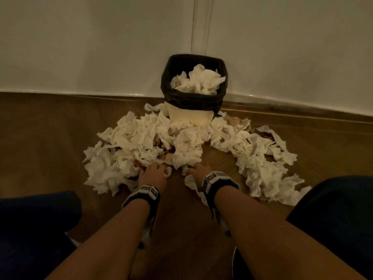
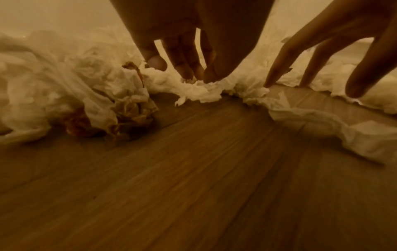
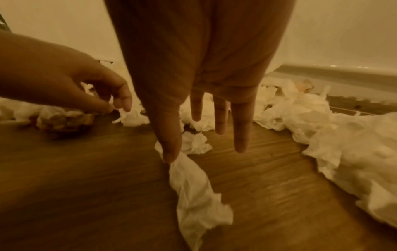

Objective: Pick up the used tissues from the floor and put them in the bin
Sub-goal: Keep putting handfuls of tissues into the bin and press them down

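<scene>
Tissues (image 1: 129, 150) are heaped on the wooden floor (image 1: 181, 229) at the left, crumpled and partly stained, the pile curving round the base of the bin (image 1: 193, 98). At its near edge the left hand (image 1: 150, 174) is lowered, its fingertips (image 2: 189, 73) drawn together with the thumb in a pinch on a small white tissue (image 2: 193, 90). The bin, lined in black and already filled with tissues, is set against the white wall (image 1: 80, 47) behind the pile. Just beside the left hand, the right hand (image 1: 199, 168) is held with fingers (image 3: 240, 135) straight and spread, the thumb touching a long twisted tissue (image 3: 193, 195) on the floor. More tissues are scattered at the right.
</scene>
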A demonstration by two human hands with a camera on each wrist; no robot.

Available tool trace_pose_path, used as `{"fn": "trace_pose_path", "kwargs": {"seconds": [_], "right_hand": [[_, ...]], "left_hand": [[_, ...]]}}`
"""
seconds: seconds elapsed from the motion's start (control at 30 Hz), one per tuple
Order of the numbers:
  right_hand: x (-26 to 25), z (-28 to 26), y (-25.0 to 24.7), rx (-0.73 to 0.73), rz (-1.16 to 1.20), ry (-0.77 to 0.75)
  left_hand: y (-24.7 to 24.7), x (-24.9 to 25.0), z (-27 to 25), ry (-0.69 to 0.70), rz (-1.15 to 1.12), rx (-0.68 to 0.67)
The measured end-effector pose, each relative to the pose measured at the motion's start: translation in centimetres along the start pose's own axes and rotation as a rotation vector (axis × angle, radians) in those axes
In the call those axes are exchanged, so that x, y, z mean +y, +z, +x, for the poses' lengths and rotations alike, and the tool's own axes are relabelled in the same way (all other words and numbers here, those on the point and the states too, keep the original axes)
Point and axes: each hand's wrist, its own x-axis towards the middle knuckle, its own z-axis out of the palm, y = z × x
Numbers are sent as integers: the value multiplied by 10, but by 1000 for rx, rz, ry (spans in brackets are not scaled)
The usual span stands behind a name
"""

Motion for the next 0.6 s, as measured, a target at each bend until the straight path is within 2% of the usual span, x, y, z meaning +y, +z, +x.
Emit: {"fn": "trace_pose_path", "kwargs": {"seconds": [0.2, 0.37, 0.47, 0.6], "right_hand": [[-9, 4, 18, 11, 46, 23], [-6, 7, 39, 104, 48, 13], [-5, 9, 45, 99, 44, -16], [-12, 14, 48, 111, 92, 40]], "left_hand": [[10, -2, -8, -22, -21, 107], [14, -4, -7, 4, 3, 160], [18, -6, -7, 15, 41, 123], [26, -10, -8, 75, 103, 77]]}}
